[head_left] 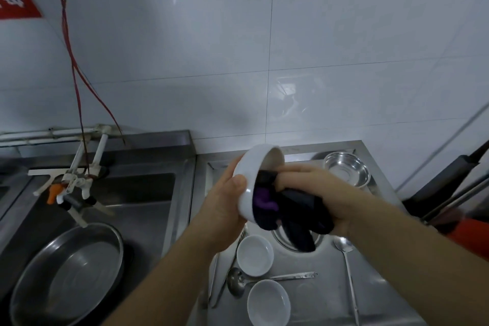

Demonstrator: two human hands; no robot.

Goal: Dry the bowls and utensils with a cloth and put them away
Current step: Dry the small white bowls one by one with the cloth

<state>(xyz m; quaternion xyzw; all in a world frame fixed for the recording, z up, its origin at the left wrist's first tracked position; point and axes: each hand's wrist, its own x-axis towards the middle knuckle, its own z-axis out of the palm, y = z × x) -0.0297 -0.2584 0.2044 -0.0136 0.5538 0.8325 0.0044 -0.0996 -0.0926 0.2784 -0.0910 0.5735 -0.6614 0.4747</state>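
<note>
My left hand [225,204] grips a white bowl [250,174] by its outer wall, tilted so its mouth faces right. My right hand [317,193] presses a dark cloth with a purple patch [280,209] into the bowl's mouth; the cloth's end hangs down below. On the steel counter [317,299] beneath lie two small white bowls [254,255] [268,303], a steel ladle [238,282], a long steel spoon [344,249] and chopsticks [225,272]. A steel bowl [346,169] stands at the back right.
A steel sink [148,193] lies to the left with a white tap assembly [76,180] over it and a large round steel pan [68,278] at its front. A red cord [71,61] hangs down the tiled wall. Dark handles [449,182] lean at the right edge.
</note>
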